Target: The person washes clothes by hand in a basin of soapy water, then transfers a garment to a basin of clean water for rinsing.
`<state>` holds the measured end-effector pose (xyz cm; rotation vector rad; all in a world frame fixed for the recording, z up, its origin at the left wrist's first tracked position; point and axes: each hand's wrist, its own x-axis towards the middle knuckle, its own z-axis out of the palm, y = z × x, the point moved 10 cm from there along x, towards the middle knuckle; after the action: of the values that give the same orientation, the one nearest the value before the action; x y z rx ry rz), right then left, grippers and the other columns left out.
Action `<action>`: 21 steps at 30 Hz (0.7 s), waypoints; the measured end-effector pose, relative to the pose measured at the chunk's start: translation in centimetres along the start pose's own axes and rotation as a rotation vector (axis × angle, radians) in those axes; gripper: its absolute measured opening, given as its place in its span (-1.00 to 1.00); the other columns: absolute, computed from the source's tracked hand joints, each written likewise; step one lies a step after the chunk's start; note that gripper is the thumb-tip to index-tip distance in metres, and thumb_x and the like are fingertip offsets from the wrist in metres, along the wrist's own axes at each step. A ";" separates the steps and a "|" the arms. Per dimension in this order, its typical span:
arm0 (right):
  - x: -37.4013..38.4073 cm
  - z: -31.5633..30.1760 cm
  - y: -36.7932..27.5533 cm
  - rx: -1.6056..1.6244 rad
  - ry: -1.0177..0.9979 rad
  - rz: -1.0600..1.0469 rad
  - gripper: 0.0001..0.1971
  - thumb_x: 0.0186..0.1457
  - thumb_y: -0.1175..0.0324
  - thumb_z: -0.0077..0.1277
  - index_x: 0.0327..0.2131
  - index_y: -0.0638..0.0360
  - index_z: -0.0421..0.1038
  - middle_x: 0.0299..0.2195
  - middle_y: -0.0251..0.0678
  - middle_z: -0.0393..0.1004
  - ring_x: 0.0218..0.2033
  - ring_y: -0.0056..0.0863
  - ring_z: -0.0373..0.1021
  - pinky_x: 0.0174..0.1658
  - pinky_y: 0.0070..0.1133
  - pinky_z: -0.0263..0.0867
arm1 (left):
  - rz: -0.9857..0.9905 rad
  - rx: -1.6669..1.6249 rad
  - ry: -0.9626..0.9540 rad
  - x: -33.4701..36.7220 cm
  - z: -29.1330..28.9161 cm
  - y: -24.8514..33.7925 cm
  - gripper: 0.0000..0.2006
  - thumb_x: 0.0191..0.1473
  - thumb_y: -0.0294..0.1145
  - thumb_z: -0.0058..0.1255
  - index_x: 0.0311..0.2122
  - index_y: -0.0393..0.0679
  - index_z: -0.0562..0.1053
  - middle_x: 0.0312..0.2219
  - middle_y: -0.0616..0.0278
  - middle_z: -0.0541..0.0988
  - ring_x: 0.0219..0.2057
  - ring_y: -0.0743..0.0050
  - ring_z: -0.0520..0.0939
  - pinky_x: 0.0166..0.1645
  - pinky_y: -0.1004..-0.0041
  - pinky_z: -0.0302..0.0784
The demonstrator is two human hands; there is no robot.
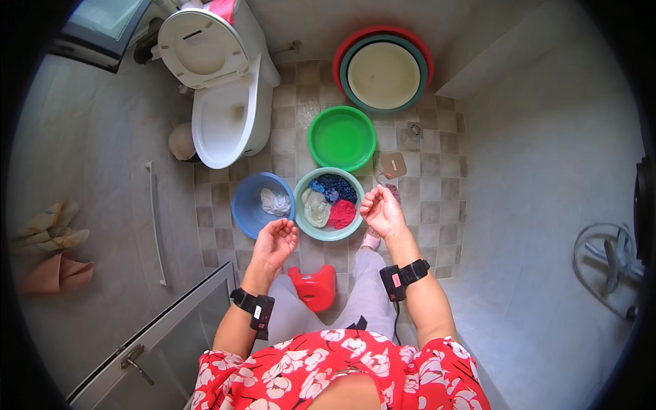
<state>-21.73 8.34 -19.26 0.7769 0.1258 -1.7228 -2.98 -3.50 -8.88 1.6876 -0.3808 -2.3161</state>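
Note:
My left hand hangs palm up with its fingers loosely curled and nothing seen in it, near the rim of a blue basin. In that basin lies a white cloth. Over to the right, my right hand is also palm up, half curled and without anything visible in it. Between the hands stands a light green basin holding a dark blue patterned cloth, a pale cloth and a red cloth. Both hands are held above the floor, apart from the cloths.
Beyond stands a bright green basin, with nested red, teal and cream basins behind. A toilet is at the far left, a red stool near my legs. A small brown square object and a drain lie right.

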 end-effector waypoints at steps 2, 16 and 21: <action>-0.7 -2.4 -3.1 -0.045 0.100 -0.094 -0.72 0.19 0.18 -0.13 -0.55 0.06 0.28 -0.60 -0.40 0.27 -0.56 -0.53 0.22 -0.48 -0.60 0.19 | -0.076 0.038 0.030 2.1 1.0 -3.0 -0.88 0.06 -0.39 -0.05 -0.36 -0.22 0.43 -0.43 0.21 0.54 -0.38 0.29 0.57 -0.27 0.39 0.52; 4.5 -17.9 -27.0 -0.341 0.603 -0.263 -0.73 0.19 0.17 -0.14 -0.53 0.06 0.27 -0.58 -0.37 0.33 -0.56 -0.50 0.24 -0.47 -0.57 0.23 | -0.363 -0.260 -0.089 28.6 8.6 -21.0 -0.87 0.11 -0.38 -0.14 -0.32 -0.20 0.39 -0.37 0.19 0.52 -0.34 0.28 0.54 -0.26 0.39 0.50; 9.2 -23.7 -27.6 -0.479 0.698 -0.295 -0.72 0.20 0.13 -0.15 -0.44 0.12 0.36 -0.50 -0.33 0.43 -0.48 -0.46 0.36 -0.40 -0.55 0.33 | -0.377 -0.294 -0.092 36.2 5.4 -21.9 -0.85 0.13 -0.39 -0.17 -0.32 -0.23 0.39 -0.39 0.16 0.54 -0.36 0.25 0.57 -0.26 0.38 0.52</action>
<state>-37.29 20.41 -51.19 0.9910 1.1324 -1.5224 -19.94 4.60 -47.15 1.6192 0.2767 -2.5565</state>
